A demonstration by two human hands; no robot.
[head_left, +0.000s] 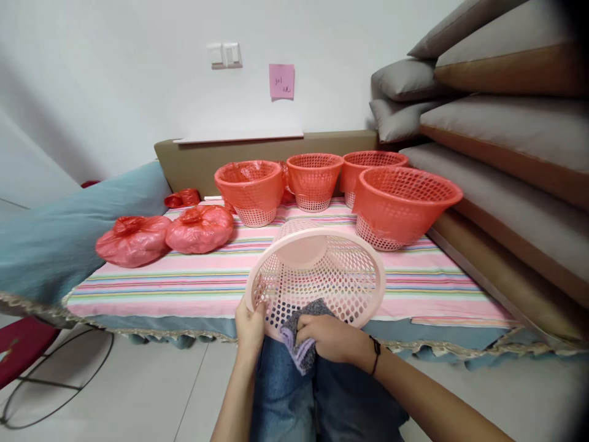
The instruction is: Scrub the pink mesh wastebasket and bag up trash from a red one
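A pale pink plastic basket point(317, 279) with a perforated wall is tilted on its side, its mouth facing me, partly over my lap. My left hand point(251, 320) grips its rim at the lower left, thumb on the inside. In my right hand point(331, 334) is a folded grey and lilac cloth point(297, 353), pressed against the basket's inner wall near the lower rim. Some of the right fingers are hidden in the cloth's folds.
Several baskets lined with red plastic bags, such as this one point(251, 184), stand behind on the striped cloth point(193, 270). Two knotted red bags point(200, 230) lie left, near a red roll point(181, 198). Stacked grey-brown cushions point(506, 129) rise at right. A stool point(27, 344) stands lower left.
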